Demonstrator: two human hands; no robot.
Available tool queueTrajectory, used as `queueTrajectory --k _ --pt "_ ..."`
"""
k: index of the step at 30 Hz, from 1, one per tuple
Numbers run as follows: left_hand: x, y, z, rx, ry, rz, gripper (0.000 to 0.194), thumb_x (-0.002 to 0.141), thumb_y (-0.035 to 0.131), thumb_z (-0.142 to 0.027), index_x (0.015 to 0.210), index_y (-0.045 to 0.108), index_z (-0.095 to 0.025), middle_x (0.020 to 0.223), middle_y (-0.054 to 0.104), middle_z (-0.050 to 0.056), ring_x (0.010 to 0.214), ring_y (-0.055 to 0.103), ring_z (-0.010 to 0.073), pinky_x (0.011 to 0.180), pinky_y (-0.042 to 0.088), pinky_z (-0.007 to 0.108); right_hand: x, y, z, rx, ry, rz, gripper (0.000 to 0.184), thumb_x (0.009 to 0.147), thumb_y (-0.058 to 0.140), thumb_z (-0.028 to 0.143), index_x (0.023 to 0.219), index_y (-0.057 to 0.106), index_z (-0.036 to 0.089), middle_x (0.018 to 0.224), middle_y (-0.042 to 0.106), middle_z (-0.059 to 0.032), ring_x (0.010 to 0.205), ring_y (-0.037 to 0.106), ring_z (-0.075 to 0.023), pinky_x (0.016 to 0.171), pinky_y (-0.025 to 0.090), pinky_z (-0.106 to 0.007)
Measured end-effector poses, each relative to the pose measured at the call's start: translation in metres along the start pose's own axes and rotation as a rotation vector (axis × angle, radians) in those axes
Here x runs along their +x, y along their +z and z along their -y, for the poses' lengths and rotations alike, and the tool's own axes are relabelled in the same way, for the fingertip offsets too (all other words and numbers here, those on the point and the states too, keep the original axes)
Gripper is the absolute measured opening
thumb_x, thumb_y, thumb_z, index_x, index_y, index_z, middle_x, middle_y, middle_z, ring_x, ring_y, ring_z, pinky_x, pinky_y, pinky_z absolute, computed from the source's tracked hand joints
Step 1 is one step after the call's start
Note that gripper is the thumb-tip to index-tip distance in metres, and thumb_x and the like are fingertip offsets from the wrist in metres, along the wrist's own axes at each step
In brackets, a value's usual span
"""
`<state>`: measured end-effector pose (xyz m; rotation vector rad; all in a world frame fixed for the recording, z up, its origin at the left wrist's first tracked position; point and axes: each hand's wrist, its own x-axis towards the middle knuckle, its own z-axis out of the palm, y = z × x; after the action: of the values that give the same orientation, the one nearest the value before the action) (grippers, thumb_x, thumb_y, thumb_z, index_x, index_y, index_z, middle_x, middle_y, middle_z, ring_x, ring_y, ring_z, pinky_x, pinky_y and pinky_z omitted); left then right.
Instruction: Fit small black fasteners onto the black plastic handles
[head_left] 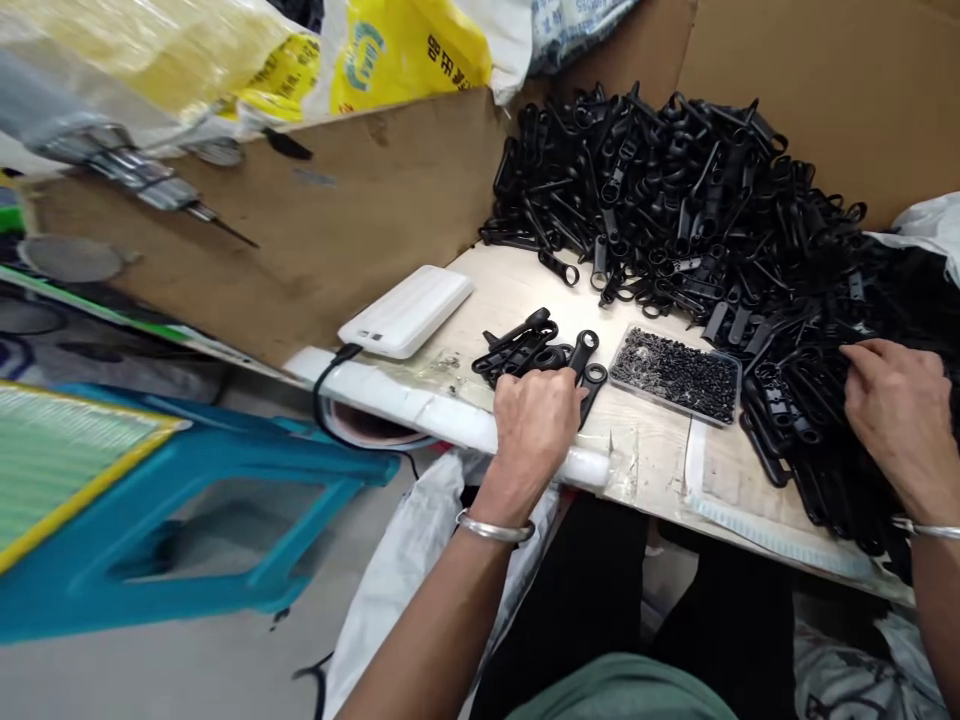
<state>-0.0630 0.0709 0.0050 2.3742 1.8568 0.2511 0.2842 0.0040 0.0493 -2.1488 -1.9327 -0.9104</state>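
My left hand (534, 418) is closed near the table's front edge. From its fingers sticks out a black ring-ended plastic piece (583, 352), and a small heap of similar black pieces (517, 345) lies right behind the knuckles. On the right, my right hand (896, 415) is at a stack of black plastic pieces (784, 410), its thumb and fingers curled together. What sits between those fingertips is too dark to make out. Between the hands stands a clear shallow box (675, 375) filled with tiny black parts.
A large pile of black pieces (645, 190) fills the back against cardboard walls (360, 220). A white power bank (409, 310) with a black cable rests at left. A powered screwdriver (150, 180) hangs upper left. A blue plastic stool (225, 530) stands below. Paper (757, 490) lies along the front edge.
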Motion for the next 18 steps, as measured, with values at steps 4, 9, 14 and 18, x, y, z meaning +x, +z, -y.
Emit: queueTrajectory --k 4,9,14,18 --pt "-0.002 -0.004 -0.003 0.011 0.023 0.027 0.027 0.091 0.054 -0.042 0.095 0.066 -0.018 0.092 0.073 0.012 0.091 0.068 0.0315 0.069 0.041 0.037 -0.002 -0.016 0.018 0.119 -0.043 -0.126 0.029 0.092 0.046 0.025 0.103 0.071 0.016 0.111 0.068 -0.014 0.103 0.06 -0.0304 0.087 0.047 -0.045" --pt "0.001 -0.01 -0.009 0.067 0.052 0.154 0.028 0.083 0.063 -0.042 0.1 0.065 -0.019 0.09 0.074 0.013 0.083 0.07 0.035 0.066 0.047 0.038 -0.011 -0.04 0.059 0.315 -0.107 -0.127 0.025 0.093 0.049 0.023 0.107 0.07 0.017 0.114 0.066 -0.0144 0.109 0.06 -0.0285 0.096 0.046 -0.044" --pt "-0.001 -0.02 -0.004 0.08 0.01 0.158 0.03 0.087 0.047 -0.021 0.112 0.063 -0.02 0.087 0.074 0.014 0.082 0.07 0.0349 0.068 0.05 0.04 -0.02 -0.049 0.077 0.484 -0.073 -0.121 0.022 0.092 0.053 0.022 0.105 0.07 0.018 0.113 0.067 -0.012 0.107 0.061 -0.0258 0.096 0.048 -0.045" --pt "-0.013 -0.024 0.007 -0.034 -0.029 -0.072 0.036 0.09 0.038 -0.02 0.112 0.066 -0.018 0.094 0.073 0.015 0.083 0.069 0.0337 0.071 0.051 0.042 -0.031 -0.053 0.091 0.808 0.107 -0.014 0.02 0.089 0.058 0.026 0.103 0.071 0.02 0.11 0.069 -0.0083 0.1 0.065 -0.0216 0.092 0.052 -0.04"
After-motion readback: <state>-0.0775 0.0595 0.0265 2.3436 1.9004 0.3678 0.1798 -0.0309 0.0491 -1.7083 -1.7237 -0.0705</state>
